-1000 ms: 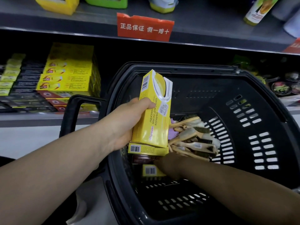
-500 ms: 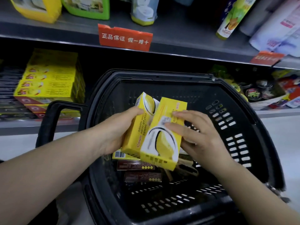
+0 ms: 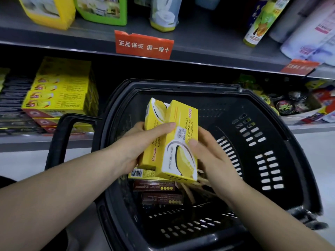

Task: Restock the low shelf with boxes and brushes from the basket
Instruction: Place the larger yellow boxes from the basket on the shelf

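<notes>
**Boxes held above basket, two in hand**

Two yellow boxes are held upright and side by side over the black basket (image 3: 181, 86), touching along one edge. The rear yellow box (image 3: 155, 113) is gripped by the left hand (image 3: 132, 149). The thumb is laid across its front, with the tip reaching the neighbouring box, and the fingers are wrapped behind. The front yellow box (image 3: 179, 156) is pinched by the right hand (image 3: 217, 160). The thumb is pressed on the printed face, and the fingers are curled round the right edge, mostly hidden. Both hands are thus clamped on a box.

Inside the basket, a third yellow box (image 3: 139, 173) is seen lying flat just under the held pair, barcode up. Brown boxes (image 3: 154, 185) are laid in front of it, nearer the camera. Wooden brushes (image 3: 188, 192) are piled beside them, partly covered by the right hand, so the count cannot be told. The basket handle (image 3: 59, 140) is seen at the left side.

The low shelf (image 3: 27, 142) is seen behind the basket. A stack of yellow boxes (image 3: 61, 95) is already placed on it at left, with dark flat packs (image 3: 14, 98) beside the stack. Round tins (image 3: 285, 105) are set on the same shelf at right. A red tag (image 3: 143, 45) is fixed to the edge of the upper shelf (image 3: 208, 48), and bottles and cartons are stood above it.
</notes>
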Motion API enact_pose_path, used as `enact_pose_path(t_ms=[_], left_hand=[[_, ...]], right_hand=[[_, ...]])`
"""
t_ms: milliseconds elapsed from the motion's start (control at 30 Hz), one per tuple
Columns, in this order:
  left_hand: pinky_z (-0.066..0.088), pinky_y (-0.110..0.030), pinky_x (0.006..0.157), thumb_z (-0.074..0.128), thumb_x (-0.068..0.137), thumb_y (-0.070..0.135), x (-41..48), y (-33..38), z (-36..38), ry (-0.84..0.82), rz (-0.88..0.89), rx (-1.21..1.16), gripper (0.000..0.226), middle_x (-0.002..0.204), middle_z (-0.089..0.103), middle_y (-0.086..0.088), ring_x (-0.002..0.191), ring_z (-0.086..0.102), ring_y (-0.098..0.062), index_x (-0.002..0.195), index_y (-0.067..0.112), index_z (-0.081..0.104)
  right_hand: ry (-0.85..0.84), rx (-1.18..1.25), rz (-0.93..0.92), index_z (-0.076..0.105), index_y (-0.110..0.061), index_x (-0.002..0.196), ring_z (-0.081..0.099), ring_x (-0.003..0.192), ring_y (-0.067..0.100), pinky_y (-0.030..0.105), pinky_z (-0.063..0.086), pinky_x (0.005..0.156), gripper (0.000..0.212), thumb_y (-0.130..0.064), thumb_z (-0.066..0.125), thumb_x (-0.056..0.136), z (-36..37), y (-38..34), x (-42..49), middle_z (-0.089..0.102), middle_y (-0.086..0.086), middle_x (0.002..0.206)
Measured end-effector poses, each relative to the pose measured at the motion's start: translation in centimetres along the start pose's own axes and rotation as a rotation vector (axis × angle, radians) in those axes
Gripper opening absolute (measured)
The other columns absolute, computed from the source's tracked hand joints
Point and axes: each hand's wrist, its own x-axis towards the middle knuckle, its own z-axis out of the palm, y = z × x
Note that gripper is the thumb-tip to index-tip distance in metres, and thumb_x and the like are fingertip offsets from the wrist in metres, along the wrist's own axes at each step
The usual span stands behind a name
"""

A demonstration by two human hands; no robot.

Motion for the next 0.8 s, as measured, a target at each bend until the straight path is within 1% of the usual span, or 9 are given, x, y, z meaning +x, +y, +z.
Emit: enact_pose_path(t_ms=[100, 167, 233, 333, 400, 500, 567, 667, 800], left_hand=[[0.056, -0.029, 0.056, 0.080, 0.029, 0.058, -0.5, 0.2, 0.1, -0.040, 0.024, 0.049, 0.094, 0.094, 0.074, -0.003, 0.076, 0.073, -0.017, 0.111, 0.024, 0.048], [0.055, -0.028, 0.054, 0.081, 0.034, 0.058, -0.9, 0.7, 0.0, -0.047, 0.031, 0.059, 0.093, 0.093, 0.074, -0.003, 0.075, 0.073, -0.017, 0.114, 0.023, 0.048], [0.054, -0.027, 0.052, 0.083, 0.040, 0.055, -1.1, 1.7, -0.6, -0.034, 0.054, 0.060, 0.089, 0.087, 0.075, -0.002, 0.073, 0.073, -0.018, 0.116, 0.021, 0.051], [0.052, -0.024, 0.047, 0.085, 0.042, 0.049, -1.3, 3.1, -2.2, 0.044, 0.146, 0.124, 0.080, 0.082, 0.075, 0.003, 0.068, 0.072, -0.014, 0.111, 0.025, 0.051], [0.052, -0.024, 0.047, 0.084, 0.038, 0.051, -1.6, 3.6, -3.3, 0.105, 0.184, 0.171, 0.084, 0.088, 0.072, 0.004, 0.069, 0.071, -0.012, 0.111, 0.028, 0.050], [0.052, -0.026, 0.054, 0.081, 0.038, 0.056, -1.9, 3.6, -4.5, 0.149, 0.187, 0.187, 0.089, 0.096, 0.070, 0.004, 0.076, 0.070, -0.013, 0.116, 0.028, 0.049], [0.053, -0.025, 0.051, 0.082, 0.043, 0.055, -1.9, 3.5, -5.1, 0.149, 0.192, 0.173, 0.081, 0.093, 0.071, 0.006, 0.072, 0.071, -0.010, 0.113, 0.030, 0.050], [0.053, -0.024, 0.048, 0.073, 0.048, 0.056, -2.1, 3.6, -5.9, 0.141, 0.210, 0.156, 0.064, 0.090, 0.072, 0.009, 0.069, 0.070, -0.007, 0.105, 0.035, 0.050], [0.053, -0.026, 0.049, 0.072, 0.048, 0.056, -2.5, 3.9, -6.6, 0.143, 0.220, 0.138, 0.069, 0.092, 0.072, 0.008, 0.070, 0.071, -0.008, 0.110, 0.034, 0.050]], right_hand=[[-0.100, -0.044, -0.124, 0.052, -0.052, 0.117, 0.063, 0.106, 0.003, 0.014, 0.051, 0.080, 0.034, -0.026, 0.048, 0.095, 1.5, -0.3, 0.1, 0.065, -0.017, 0.117], [-0.092, -0.086, -0.175, 0.051, -0.058, 0.117, 0.061, 0.109, 0.003, 0.019, 0.052, 0.085, 0.029, -0.039, 0.043, 0.096, 1.3, 0.0, 0.5, 0.064, -0.019, 0.119], [-0.064, -0.088, -0.081, 0.056, -0.048, 0.115, 0.062, 0.108, 0.007, 0.027, 0.051, 0.088, 0.029, -0.051, 0.033, 0.097, 0.7, 0.4, 1.7, 0.066, -0.013, 0.116], [-0.055, -0.355, 0.100, 0.063, -0.025, 0.084, 0.062, 0.072, 0.007, 0.017, 0.048, 0.067, 0.031, -0.024, 0.038, 0.101, 0.4, 3.5, 3.7, 0.067, -0.011, 0.073], [-0.326, -0.920, 0.174, 0.061, -0.010, 0.107, 0.061, 0.092, 0.022, 0.030, 0.047, 0.083, 0.019, -0.021, 0.050, 0.096, 1.1, 6.7, 5.2, 0.064, 0.001, 0.103], [-0.675, -1.543, 0.178, 0.028, -0.008, 0.143, 0.046, 0.122, 0.033, 0.042, 0.044, 0.094, 0.060, -0.023, 0.055, 0.092, 2.3, 12.0, 6.5, 0.039, 0.015, 0.140], [-0.655, -1.684, 0.103, 0.022, -0.003, 0.143, 0.045, 0.120, 0.037, 0.043, 0.045, 0.085, 0.057, -0.013, 0.048, 0.093, 3.7, 14.0, 6.8, 0.037, 0.021, 0.138], [-0.639, -1.768, 0.040, 0.033, -0.004, 0.137, 0.055, 0.107, 0.036, 0.039, 0.043, 0.069, 0.042, -0.008, 0.039, 0.095, 4.6, 15.2, 7.2, 0.048, 0.020, 0.128], [-0.509, -1.631, 0.193, 0.040, -0.013, 0.135, 0.054, 0.112, 0.034, 0.040, 0.049, 0.082, 0.052, -0.028, 0.056, 0.088, 2.8, 12.1, 7.5, 0.045, 0.012, 0.132]])
